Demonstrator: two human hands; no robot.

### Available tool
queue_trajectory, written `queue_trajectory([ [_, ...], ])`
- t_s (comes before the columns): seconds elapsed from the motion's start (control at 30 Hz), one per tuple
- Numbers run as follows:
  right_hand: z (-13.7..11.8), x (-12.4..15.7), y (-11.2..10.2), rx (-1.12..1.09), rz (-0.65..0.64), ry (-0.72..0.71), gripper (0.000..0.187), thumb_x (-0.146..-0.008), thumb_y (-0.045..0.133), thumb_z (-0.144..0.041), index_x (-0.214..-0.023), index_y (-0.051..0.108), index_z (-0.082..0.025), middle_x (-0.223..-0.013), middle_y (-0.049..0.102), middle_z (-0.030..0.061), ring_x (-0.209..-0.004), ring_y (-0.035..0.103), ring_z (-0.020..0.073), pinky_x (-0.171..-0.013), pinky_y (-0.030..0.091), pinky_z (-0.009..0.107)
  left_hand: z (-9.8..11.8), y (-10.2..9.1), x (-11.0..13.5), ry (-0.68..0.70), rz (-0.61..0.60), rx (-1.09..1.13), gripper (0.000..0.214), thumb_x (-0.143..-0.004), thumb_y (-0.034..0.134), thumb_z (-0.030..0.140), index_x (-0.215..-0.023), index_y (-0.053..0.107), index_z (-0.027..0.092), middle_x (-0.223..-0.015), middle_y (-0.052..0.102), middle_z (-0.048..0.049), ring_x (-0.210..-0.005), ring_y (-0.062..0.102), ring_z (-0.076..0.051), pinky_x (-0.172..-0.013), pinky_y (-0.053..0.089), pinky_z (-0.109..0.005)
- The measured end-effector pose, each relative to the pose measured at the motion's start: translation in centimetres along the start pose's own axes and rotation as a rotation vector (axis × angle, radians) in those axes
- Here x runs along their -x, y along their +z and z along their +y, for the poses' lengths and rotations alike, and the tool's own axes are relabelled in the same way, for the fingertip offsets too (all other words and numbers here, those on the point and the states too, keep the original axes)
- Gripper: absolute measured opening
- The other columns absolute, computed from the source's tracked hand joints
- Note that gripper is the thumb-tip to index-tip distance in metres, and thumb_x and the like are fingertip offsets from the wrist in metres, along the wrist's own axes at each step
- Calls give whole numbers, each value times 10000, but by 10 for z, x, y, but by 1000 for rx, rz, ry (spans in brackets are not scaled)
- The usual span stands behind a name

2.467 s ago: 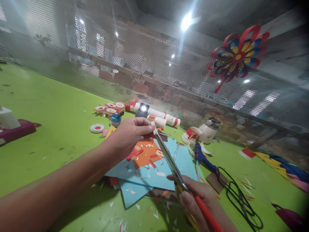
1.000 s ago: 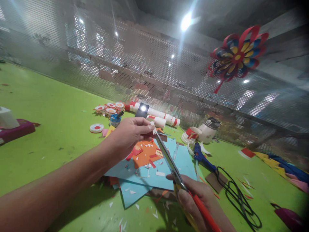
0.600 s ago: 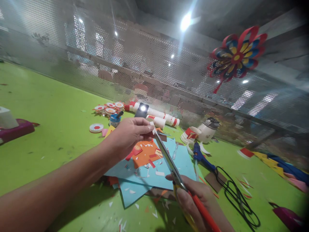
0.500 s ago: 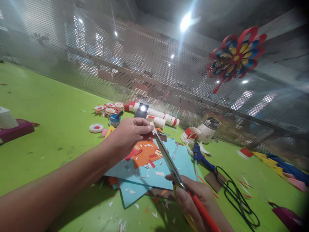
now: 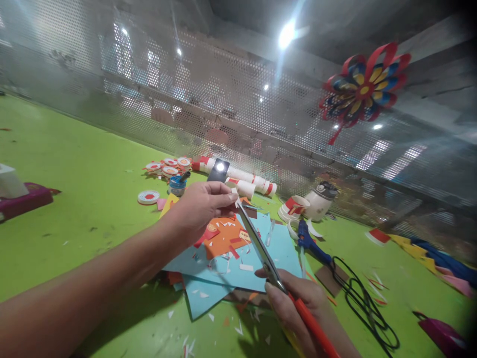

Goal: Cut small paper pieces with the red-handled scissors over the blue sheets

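Observation:
Between the thumb and fingers of my left hand [image 5: 203,204] is a small piece of white paper [image 5: 236,198], mostly covered by the fingertips. My right hand [image 5: 301,303] grips a pair of scissors [image 5: 259,243] with red and yellow on the handles. Their long metal blades point up and away from me and look closed or nearly so, with the tips at the white paper. Below both hands lie light blue paper sheets [image 5: 238,276] and an orange sheet [image 5: 219,243] strewn with red and white scraps.
A blue glue gun [image 5: 307,236] with a black cord [image 5: 367,303] lies to the right. Paper cups [image 5: 294,206], white tubes [image 5: 246,176], decorated discs [image 5: 170,166] and a blue pot [image 5: 177,185] stand farther back. A purple base [image 5: 28,201] is at left. Perforated mesh [image 5: 223,109] borders the green table [image 5: 93,164].
The scissor handles have drawn slightly closer together in my right hand, and less of the yellow one shows. My left hand stays in place with the paper.

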State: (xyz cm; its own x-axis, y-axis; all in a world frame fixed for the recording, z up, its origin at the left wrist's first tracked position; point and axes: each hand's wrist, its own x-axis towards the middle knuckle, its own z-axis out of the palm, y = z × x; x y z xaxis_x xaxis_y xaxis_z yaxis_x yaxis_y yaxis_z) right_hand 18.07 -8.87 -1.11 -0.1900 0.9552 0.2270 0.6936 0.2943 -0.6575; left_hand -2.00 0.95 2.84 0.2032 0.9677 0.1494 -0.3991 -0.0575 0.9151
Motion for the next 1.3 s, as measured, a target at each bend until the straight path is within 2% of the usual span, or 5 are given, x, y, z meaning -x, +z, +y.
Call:
queue_trajectory([
  [0.23,0,2,-3,18,-12,14,367,-839,445,-413,-936,719,-188,-651,647,32,-597,585,183,-514,443,243,-4,-1,-2,12,14,-8,137,-632,726,202,-652,628,108,-643,586,-31,-613,546,-123,-673,451,-296],
  [0.43,1,4,1,74,-77,-45,241,-778,519,-324,-798,738,-226,-622,670,13,-578,608,176,-554,455,239,0,-5,-6,34,149,16,103,-659,683,152,-597,609,116,-598,586,-30,-583,551,-116,-624,446,-268],
  [0.6,3,-1,-1,38,-69,19,321,-808,482,-379,-926,708,-184,-593,609,12,-511,527,155,-443,384,219,-2,-3,-3,33,100,37,104,-690,690,201,-669,629,119,-659,622,-42,-642,587,-135,-677,456,-284],
  [0.83,4,-4,-1,22,-27,60,353,-811,465,-377,-970,683,-150,-578,450,-30,-512,410,126,-473,351,219,-3,1,1,19,103,68,103,-711,695,206,-708,634,123,-696,643,-41,-681,603,-132,-687,446,-260],
  [1.3,3,-1,3,-64,-11,7,320,-836,455,-363,-972,662,-160,-634,529,-8,-543,442,132,-519,376,231,-3,12,9,1,82,178,117,-732,679,187,-653,614,129,-682,609,-20,-666,574,-114,-690,441,-257],
])
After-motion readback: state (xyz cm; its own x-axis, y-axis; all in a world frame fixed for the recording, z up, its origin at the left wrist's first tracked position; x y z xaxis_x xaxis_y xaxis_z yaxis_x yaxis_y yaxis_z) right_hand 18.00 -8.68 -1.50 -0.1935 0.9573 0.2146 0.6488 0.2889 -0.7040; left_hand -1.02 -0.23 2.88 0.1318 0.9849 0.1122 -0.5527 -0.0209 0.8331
